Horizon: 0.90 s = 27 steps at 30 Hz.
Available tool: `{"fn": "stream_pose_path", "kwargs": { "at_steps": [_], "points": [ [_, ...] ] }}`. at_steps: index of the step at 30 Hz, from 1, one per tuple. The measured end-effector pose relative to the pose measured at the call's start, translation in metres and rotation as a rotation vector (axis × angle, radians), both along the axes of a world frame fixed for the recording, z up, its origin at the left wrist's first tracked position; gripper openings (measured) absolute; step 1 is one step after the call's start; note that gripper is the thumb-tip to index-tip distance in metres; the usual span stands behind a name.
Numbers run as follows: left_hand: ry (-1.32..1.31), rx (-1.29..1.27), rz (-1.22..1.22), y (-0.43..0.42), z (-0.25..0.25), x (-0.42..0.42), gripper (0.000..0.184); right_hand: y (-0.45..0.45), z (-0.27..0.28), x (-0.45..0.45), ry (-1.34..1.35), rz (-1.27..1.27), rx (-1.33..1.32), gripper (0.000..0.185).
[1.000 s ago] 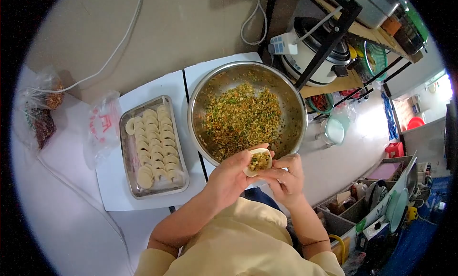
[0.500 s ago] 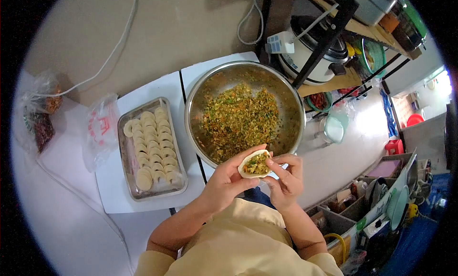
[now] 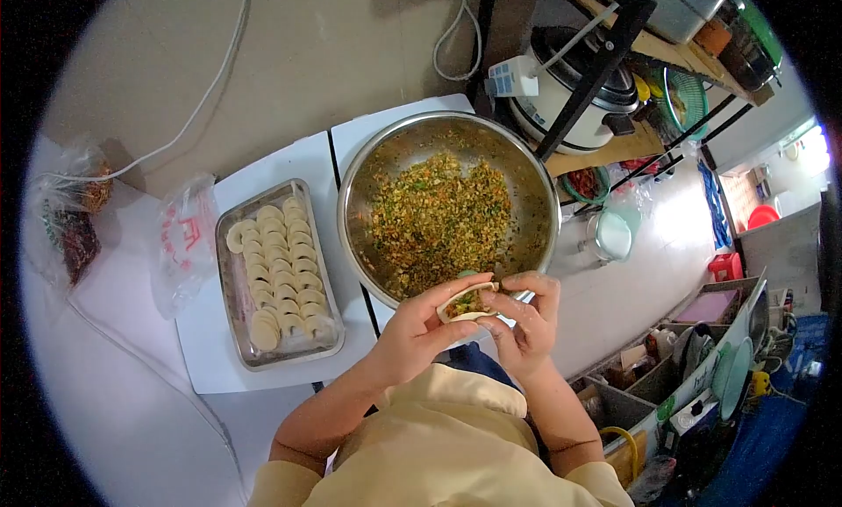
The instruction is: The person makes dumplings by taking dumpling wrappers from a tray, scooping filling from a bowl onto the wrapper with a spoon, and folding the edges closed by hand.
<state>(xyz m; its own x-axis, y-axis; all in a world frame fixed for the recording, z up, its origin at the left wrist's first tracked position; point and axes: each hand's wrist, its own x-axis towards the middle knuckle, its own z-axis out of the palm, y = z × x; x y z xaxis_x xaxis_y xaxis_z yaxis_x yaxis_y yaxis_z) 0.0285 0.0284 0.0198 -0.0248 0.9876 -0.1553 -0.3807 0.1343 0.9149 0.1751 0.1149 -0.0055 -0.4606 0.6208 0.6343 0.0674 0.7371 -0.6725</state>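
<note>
Between my two hands is a dumpling (image 3: 465,305), a pale round wrapper partly folded around chopped filling that still shows in the middle. My left hand (image 3: 414,332) cradles it from the left, thumb below and fingers behind. The fingers of my right hand (image 3: 524,324) pinch its right edge. Just beyond my hands stands a wide steel bowl (image 3: 351,235) with a heap of chopped vegetable filling (image 3: 443,217) in it. To the left, a metal tray (image 3: 230,318) bears rows of folded dumplings (image 3: 285,266) and a small stack of round wrappers (image 3: 265,330).
The white table (image 3: 206,367) carries bowl and tray, with a clear plastic bag (image 3: 186,244) beside the tray. A rack with a rice cooker (image 3: 570,103) rises behind the bowl on the right. Grey bins (image 3: 614,410) line the floor at right.
The wrapper has gone from an open round to a narrower, partly folded shape. My right fingers have shifted along its right edge, and less filling shows.
</note>
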Motion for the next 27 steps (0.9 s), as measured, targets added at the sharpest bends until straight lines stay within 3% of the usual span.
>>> {"fn": "stream_pose_path", "kwargs": {
  "at_steps": [9,12,14,21,27],
  "points": [
    [0.062,0.041,-0.007,0.004,-0.012,-0.003,0.045,0.011,0.008,-0.003,-0.164,0.142,0.071,0.020],
    [0.088,0.012,-0.021,0.006,-0.011,-0.004,0.044,0.007,-0.001,-0.002,-0.073,0.127,0.039,0.022],
    [0.009,0.029,0.028,0.006,-0.015,0.000,0.044,-0.001,-0.010,-0.002,0.106,-0.029,-0.088,0.028],
    [-0.183,0.060,0.123,0.008,-0.010,0.007,0.044,-0.001,-0.014,-0.005,0.106,-0.035,-0.194,0.034],
    [-0.085,0.065,0.127,0.009,-0.007,0.008,0.043,0.003,-0.016,-0.006,0.111,-0.030,-0.148,0.029]
  ]
}}
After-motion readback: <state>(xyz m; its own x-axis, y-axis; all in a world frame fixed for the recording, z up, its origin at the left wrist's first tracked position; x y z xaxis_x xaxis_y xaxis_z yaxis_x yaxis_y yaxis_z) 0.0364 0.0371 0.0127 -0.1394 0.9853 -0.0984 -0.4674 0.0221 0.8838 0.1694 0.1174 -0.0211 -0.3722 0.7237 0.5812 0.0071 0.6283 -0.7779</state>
